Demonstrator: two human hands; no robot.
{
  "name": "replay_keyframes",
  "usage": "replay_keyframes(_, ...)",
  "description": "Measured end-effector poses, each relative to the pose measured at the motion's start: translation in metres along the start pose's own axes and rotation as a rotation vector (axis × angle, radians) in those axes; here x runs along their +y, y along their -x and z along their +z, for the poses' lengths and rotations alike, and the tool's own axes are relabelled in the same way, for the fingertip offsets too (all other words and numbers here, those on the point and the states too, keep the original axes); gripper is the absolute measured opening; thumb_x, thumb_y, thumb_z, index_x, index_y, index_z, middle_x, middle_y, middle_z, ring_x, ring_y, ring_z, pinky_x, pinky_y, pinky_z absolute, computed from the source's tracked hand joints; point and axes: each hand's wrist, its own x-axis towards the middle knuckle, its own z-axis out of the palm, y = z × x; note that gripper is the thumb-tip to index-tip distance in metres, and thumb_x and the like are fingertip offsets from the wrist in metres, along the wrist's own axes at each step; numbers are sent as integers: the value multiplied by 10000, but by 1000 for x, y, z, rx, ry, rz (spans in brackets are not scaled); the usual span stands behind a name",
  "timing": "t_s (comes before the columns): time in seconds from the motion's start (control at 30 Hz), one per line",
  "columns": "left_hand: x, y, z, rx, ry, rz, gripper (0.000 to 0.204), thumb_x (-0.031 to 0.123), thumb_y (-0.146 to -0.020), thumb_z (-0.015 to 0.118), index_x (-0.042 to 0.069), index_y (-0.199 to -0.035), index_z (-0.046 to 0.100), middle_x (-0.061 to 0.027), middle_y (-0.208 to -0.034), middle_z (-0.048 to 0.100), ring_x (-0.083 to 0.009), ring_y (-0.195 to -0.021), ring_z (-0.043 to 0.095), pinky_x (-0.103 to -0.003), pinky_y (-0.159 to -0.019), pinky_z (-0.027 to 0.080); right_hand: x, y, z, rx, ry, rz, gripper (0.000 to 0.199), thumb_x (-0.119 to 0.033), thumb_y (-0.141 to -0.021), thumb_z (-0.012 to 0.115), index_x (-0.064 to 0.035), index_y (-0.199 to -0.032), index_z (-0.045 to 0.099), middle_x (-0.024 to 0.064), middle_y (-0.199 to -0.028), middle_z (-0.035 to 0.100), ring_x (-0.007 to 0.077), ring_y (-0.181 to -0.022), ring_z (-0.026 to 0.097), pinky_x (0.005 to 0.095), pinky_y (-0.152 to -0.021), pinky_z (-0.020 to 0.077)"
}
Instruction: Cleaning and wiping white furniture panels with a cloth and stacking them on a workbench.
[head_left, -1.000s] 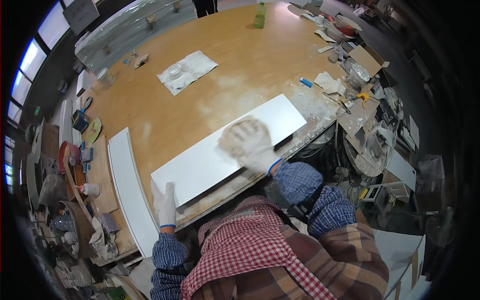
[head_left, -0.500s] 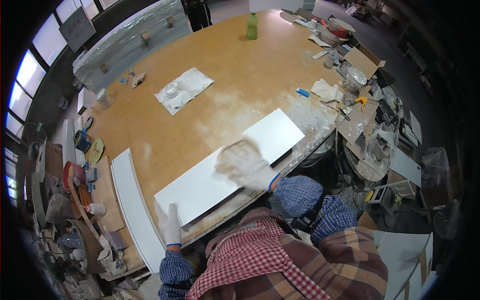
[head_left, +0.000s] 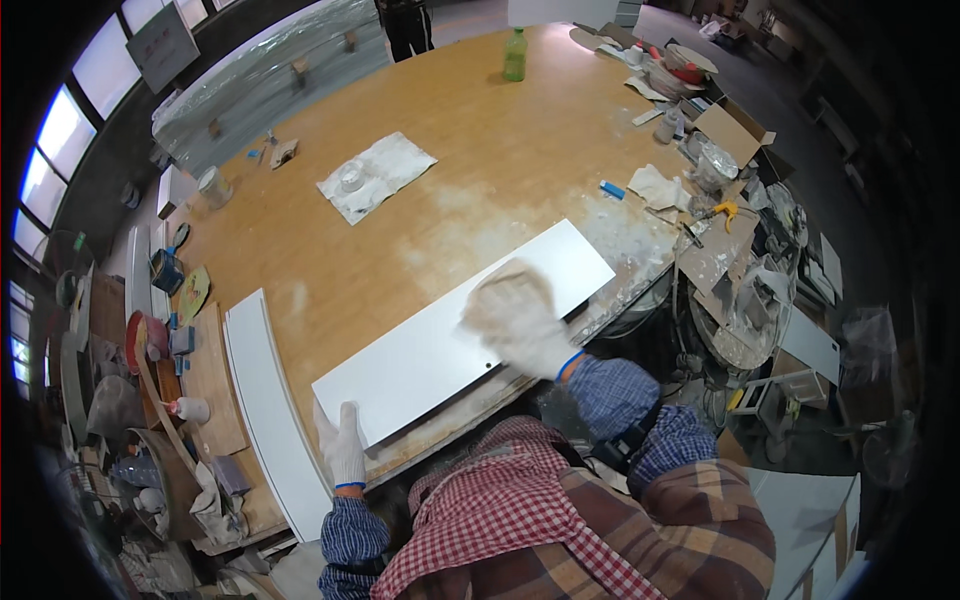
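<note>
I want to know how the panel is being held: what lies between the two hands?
In the head view, only the white panel's bare face lies between the left hand at its corner and the right hand.

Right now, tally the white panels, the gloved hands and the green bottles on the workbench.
White panels: 2 (large panel, narrow panel)
Gloved hands: 2 (left hand, right hand)
Green bottle: 1
Total: 5

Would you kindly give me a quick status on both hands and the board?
Left hand flat on white board near corner. Right hand pressing on board's middle. Nothing else on the board.
</note>
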Motion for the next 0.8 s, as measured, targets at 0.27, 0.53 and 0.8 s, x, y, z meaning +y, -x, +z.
replay_keyframes(0.27,2,-1,4,-10,13,0,654,229,-975,622,-24,-1532,392,-196,-1421,559,-265,-1269,556,-349,-1089,418,58,18,10,214,515,308,472,-401,-928,513,-63,-1248,593,126,-1189,545,323,-1162,484,514,-1047,328)
replay_keyframes(0.53,3,7,-5,-26,-52,-86,730,242,-942,671,4,-1557,358,-200,-1424,566,-273,-1222,603,-357,-1055,461,5,16,8,21,131,97,475,-341,-878,579,-65,-1264,578,126,-1245,550,318,-1260,482,504,-1145,319)
replay_keyframes(0.8,-53,26,-23,-206,-123,56,1108,179,-780,832,59,-1640,144,-209,-1462,525,-274,-1297,560,-352,-1090,466,38,-29,37,-210,378,395,644,-447,-1025,437,-52,-1533,434,157,-1627,357,355,-1502,283,517,-1249,150)
